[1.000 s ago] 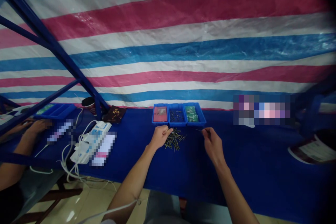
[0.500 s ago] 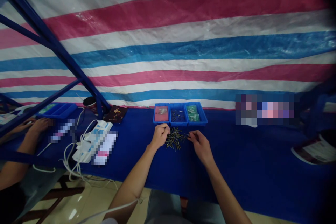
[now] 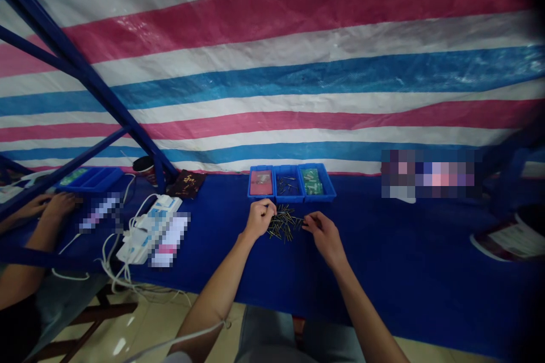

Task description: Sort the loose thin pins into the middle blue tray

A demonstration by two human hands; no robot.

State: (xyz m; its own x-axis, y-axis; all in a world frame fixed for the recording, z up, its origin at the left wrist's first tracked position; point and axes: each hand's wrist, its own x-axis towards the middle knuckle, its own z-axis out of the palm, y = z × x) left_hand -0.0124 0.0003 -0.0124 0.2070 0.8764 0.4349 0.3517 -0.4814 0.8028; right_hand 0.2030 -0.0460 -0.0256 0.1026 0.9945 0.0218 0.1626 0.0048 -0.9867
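Observation:
A loose pile of long, thin, dark brassy screws (image 3: 283, 224) lies on the blue tabletop between my hands. My left hand (image 3: 259, 219) is closed at the pile's left edge, thumb and fingers pinched together; whatever is in them is too small to make out. On the other side, my right hand (image 3: 322, 232) pinches the end of a thin screw (image 3: 300, 220) beside the pile. Just behind stands a blue three-part bin (image 3: 289, 199). Its left compartment holds a pink packet (image 3: 261, 182), the middle one a few loose screws (image 3: 288, 186), the right one green-and-white packets (image 3: 312, 181).
A white power strip (image 3: 147, 232) with tangled cables lies to the left, near a brown packet (image 3: 187, 184) and a dark cup (image 3: 145, 165). Beyond the blue frame (image 3: 106, 99), another person's hands (image 3: 59, 207) work by a blue tray (image 3: 96, 180). A round container (image 3: 511, 235) stands far right.
My right hand has shifted very slightly left towards the pile. My left hand stays nearly in place. The camera view has moved a little.

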